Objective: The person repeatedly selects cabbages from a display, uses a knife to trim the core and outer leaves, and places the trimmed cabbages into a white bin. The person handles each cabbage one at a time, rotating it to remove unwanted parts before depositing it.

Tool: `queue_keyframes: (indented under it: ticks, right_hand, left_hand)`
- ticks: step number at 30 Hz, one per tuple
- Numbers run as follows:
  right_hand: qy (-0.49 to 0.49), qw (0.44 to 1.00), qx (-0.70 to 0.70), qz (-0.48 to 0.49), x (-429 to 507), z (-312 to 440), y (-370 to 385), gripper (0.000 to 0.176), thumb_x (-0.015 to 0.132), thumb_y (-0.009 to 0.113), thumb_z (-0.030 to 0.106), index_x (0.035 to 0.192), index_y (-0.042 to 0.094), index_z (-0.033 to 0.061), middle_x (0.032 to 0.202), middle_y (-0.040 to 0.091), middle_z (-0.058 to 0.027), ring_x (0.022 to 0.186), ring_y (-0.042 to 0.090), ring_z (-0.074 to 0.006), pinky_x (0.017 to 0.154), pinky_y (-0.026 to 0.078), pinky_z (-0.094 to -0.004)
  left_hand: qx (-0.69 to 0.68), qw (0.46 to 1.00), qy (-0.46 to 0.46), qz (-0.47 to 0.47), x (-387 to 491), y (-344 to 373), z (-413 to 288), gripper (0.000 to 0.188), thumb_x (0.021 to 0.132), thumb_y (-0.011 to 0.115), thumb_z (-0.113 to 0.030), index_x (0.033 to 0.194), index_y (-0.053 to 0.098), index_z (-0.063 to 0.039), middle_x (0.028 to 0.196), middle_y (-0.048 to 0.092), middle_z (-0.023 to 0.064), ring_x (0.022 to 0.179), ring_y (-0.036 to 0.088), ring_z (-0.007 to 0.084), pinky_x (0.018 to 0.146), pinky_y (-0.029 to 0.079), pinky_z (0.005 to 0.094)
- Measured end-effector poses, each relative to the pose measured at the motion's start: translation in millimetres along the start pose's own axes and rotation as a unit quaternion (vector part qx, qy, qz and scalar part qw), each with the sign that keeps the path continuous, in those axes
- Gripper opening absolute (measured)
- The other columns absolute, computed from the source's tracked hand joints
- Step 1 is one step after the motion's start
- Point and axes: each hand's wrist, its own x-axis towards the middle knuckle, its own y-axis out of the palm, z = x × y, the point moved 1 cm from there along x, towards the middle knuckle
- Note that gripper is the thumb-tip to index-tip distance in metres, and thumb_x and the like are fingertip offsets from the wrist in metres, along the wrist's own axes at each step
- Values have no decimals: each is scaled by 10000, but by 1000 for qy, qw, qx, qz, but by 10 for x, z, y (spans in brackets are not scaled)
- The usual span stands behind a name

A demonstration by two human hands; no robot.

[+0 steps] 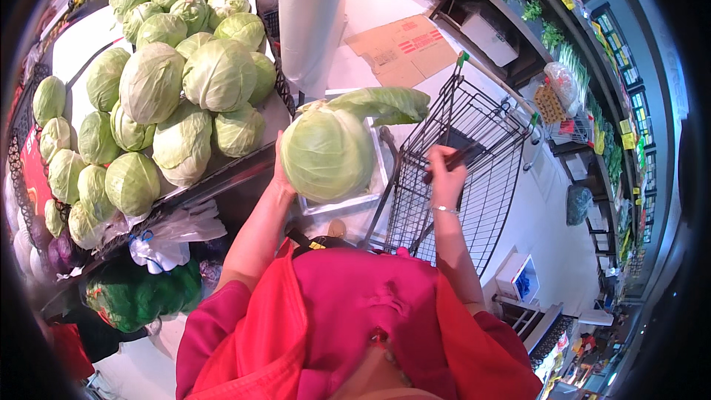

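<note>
My left hand (282, 169) holds a large green cabbage (328, 158) from its left side, its fingers mostly hidden behind it. One outer leaf (383, 104) stands away from the cabbage's top and reaches to the right. My right hand (447, 178) is closed around a dark-handled tool (456, 160), probably a knife; its far end is hard to make out against the cart. This hand is to the right of the cabbage, apart from it. Several more cabbages (219, 75) are heaped on the display stand at the left.
A black wire shopping cart (477, 216) stands beneath my right hand. Below the held cabbage is a white-rimmed crate (339, 208). A pale column (314, 22) rises ahead, near flattened cardboard (402, 50) on the floor. Vegetable shelves (561, 39) line the right side.
</note>
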Motion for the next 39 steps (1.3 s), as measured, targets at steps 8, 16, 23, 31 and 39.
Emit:
queue_keyframes:
  ticks: [8,16,23,31,39]
  right_hand:
    - [78,963,70,249,-147,257,540,303,946,583,280,1049,611,-3,913,641,-20,783,581,-79,669,453,-225]
    - [251,915,220,225,-327,-21,782,249,906,632,173,1091,619,7,1008,650,-39,882,608,-129,777,478,-279]
    - [201,962,107,151,-404,14,795,209,842,657,90,1019,603,-7,916,650,-38,795,606,-129,714,474,-263]
    - [6,997,69,-16,-506,188,879,197,820,623,17,1000,555,-24,886,629,-26,740,546,-93,681,447,-252]
    - [114,991,-73,25,157,-201,332,205,851,647,106,962,589,-56,828,635,-74,608,586,-120,507,512,-275]
  left_hand:
    - [231,965,-127,9,-173,-39,36,954,802,385,-769,1478,245,-110,1490,323,127,1330,386,304,1080,347,482]
    - [269,952,-132,-65,-419,-202,-9,974,783,450,-766,1467,273,-96,1470,350,153,1328,391,301,1081,349,455]
    - [280,954,-108,7,-525,-84,123,917,791,555,-688,1451,301,-104,1441,401,124,1318,409,259,1082,346,445]
    - [109,961,-220,-128,-706,-332,466,858,865,343,-712,1463,299,-98,1476,350,144,1334,384,307,1103,308,467]
    - [-29,980,-189,-61,-648,-380,392,832,882,265,-706,1466,298,-114,1477,348,145,1336,376,329,1111,284,494]
